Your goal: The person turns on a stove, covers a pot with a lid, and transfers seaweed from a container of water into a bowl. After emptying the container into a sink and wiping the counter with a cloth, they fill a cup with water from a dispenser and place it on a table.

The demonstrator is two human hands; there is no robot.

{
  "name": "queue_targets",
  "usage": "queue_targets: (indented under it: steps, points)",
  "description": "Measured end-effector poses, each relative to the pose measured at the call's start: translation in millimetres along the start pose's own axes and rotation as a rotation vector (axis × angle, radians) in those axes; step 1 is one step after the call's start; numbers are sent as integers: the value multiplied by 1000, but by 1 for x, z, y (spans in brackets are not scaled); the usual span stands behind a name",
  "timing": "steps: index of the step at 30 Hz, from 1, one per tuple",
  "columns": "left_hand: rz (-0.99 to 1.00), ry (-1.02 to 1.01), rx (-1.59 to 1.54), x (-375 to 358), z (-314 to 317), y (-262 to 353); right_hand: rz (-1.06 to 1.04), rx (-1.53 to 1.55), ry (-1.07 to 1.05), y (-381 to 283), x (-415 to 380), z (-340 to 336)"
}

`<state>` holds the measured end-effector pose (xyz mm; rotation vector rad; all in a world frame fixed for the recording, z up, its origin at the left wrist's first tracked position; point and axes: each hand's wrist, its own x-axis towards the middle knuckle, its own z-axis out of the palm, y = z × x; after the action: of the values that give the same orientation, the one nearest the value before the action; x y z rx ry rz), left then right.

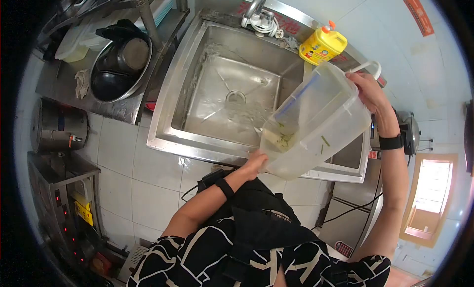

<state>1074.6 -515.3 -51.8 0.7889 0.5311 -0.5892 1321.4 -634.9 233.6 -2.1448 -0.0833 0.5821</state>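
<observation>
A large translucent plastic container (316, 124) is tilted over the divider of a steel sink (207, 139), its open end toward the left basin. Cloudy liquid and green scraps (285, 139) lie inside it, and water spreads over the basin floor around the drain (235, 97). My left hand (256, 163) grips the container's lower left edge, fingers closed on it. At the container's upper right end, my right hand (366, 92) is wrapped round the rim.
A yellow jug (323, 44) stands on the sink's back ledge beside the faucet (256, 10). On the left, a steel shelf (59, 84) holds a bowl of dark pans (121, 65) and a cloth (82, 83). A steel pot (59, 126) is below.
</observation>
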Motion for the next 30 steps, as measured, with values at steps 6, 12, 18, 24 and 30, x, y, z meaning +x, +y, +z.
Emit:
queue_targets:
  steps: [6,12,18,24,30]
  points:
    - [-51,-264,-114,29,4,-30,-164,-182,-90,-62,5,62]
    - [-104,-315,-49,-2,20,2,-186,-182,-137,-70,0,68]
    - [-122,-358,-112,5,7,-9,-196,-62,-45,-26,-19,5]
    - [301,73,-474,-28,-15,13,-207,334,139,110,-87,-57]
    - [672,277,-169,-98,43,56,-508,-194,565,209,-158,-10]
